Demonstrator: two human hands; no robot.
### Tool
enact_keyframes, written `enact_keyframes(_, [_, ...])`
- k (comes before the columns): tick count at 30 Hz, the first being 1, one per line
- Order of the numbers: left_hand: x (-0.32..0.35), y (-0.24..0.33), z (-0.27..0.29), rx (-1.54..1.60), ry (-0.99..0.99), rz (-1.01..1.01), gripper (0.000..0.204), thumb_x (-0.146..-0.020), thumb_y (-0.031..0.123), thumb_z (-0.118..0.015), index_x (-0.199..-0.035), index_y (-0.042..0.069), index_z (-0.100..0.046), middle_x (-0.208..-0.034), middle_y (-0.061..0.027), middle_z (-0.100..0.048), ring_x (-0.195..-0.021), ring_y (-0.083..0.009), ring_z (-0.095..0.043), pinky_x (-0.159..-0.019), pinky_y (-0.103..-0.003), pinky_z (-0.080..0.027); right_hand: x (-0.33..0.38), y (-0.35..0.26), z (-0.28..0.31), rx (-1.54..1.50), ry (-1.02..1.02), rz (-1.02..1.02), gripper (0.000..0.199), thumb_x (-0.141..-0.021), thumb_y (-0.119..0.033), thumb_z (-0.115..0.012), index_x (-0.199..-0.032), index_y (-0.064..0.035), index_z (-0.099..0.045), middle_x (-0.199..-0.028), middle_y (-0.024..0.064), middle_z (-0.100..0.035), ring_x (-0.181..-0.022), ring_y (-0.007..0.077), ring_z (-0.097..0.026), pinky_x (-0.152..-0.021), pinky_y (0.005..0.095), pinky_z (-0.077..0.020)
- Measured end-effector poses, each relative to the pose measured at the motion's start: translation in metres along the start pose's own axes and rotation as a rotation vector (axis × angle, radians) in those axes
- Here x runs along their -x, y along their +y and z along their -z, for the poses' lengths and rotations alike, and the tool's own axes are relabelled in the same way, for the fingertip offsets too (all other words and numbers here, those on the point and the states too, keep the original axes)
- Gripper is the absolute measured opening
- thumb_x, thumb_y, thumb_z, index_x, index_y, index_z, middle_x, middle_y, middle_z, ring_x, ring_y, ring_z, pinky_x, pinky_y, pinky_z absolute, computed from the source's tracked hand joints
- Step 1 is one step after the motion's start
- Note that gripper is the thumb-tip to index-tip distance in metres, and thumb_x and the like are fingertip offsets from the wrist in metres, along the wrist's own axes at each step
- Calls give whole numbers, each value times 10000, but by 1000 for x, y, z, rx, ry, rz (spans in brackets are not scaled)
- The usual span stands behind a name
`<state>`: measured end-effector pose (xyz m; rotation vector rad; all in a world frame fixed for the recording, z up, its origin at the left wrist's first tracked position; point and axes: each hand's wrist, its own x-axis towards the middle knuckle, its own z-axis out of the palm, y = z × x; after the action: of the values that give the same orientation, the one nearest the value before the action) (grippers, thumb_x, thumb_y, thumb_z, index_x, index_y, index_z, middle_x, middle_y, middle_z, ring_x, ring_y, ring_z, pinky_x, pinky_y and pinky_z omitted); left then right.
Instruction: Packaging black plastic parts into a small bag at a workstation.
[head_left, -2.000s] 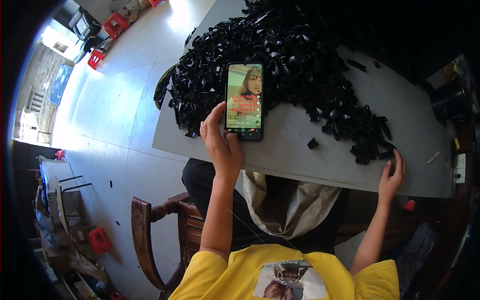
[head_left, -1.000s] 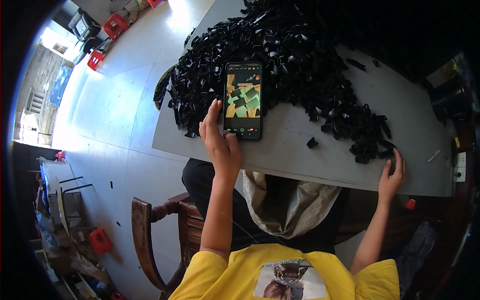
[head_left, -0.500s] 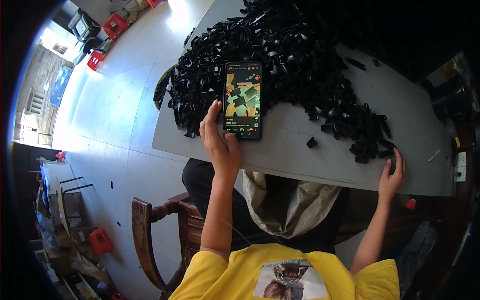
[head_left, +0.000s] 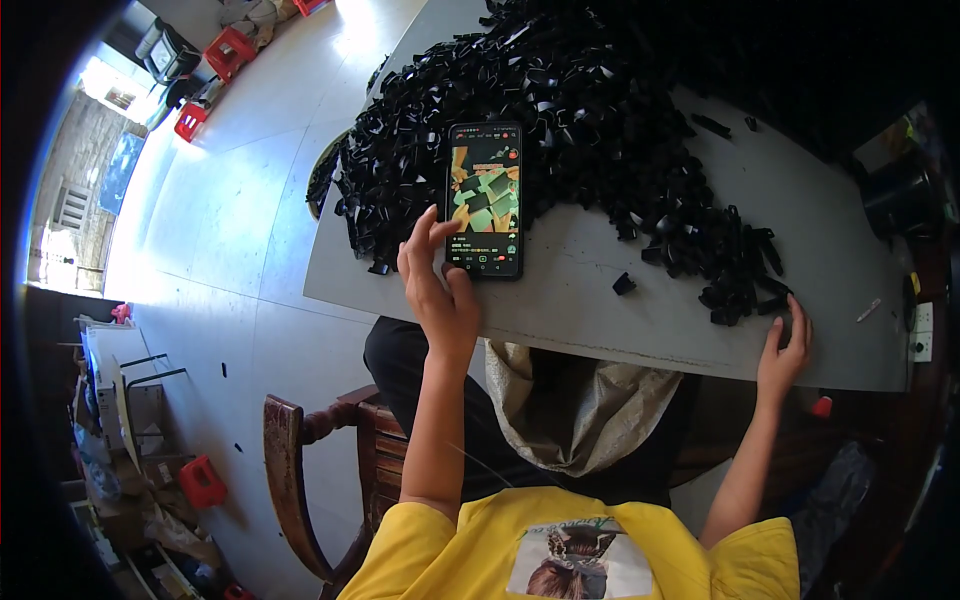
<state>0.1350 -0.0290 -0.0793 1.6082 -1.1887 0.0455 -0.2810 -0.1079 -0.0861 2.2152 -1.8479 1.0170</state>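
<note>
A black smartphone (head_left: pixel 485 200) with its screen lit lies against the near side of a big heap of small black plastic pieces (head_left: pixel 600 130). My left hand (head_left: pixel 437 290) is at the phone's lower left corner, fingers apart, one finger reaching over the screen's left edge. It grips nothing. My right hand (head_left: pixel 787 350) rests on the grey table (head_left: pixel 560 300) near its front edge, fingers extended. Its fingertips are beside the last black pieces at the heap's right end. One loose black piece (head_left: pixel 624 285) lies apart between the phone and my right hand.
A pale woven sack (head_left: pixel 590 420) hangs open at my lap below the table edge. A wooden chair (head_left: pixel 290 480) stands at my left. Red stools (head_left: pixel 230 52) are on the floor far left, with boxes and clutter nearer. A white stick (head_left: pixel 868 310) lies on the table at right.
A finger of my left hand has moved right, from beside the phone to over its lower screen. My right hand and the black pieces have stayed in place.
</note>
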Motion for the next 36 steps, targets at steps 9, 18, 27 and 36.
enact_keyframes(9, [-5, 6, -3, 11, 9, 1, 736, -663, -46, -348, -1395, 16, -393, -1285, -204, -558, -1224, -292, -514, -1089, -391, -311, 0, 0, 0, 24, -2, 7, 320, -903, -32, -526, -1219, -8, -575, -1185, 140, -622, -1108, 294, -586, -958, 371, -436])
enact_keyframes(18, [-4, 7, -2, 1, 27, -10, 741, -650, -49, -356, -1388, 11, -401, -1283, -197, -552, -1246, -289, -493, -1098, -393, -296, 0, 0, 0, -9, 6, 5, 321, -902, -30, -523, -1219, -5, -572, -1182, 141, -622, -1102, 297, -586, -959, 372, -433])
enact_keyframes(27, [1, 4, 2, -3, 15, 27, 718, -659, -43, -366, -1372, 22, -418, -1179, -173, -603, -1186, -267, -529, -1075, -389, -327, 0, 0, 0, 18, -9, 8, 330, -902, -22, -520, -1227, -10, -568, -1192, 142, -616, -1107, 294, -583, -959, 372, -433])
enact_keyframes(36, [-3, 8, -3, 10, 41, 14, 743, -658, -47, -366, -1397, 29, -388, -1224, -194, -591, -1216, -273, -516, -1084, -385, -306, 0, -1, 0, -6, 0, 1, 326, -899, -19, -522, -1221, -5, -570, -1189, 146, -617, -1116, 300, -578, -958, 372, -436])
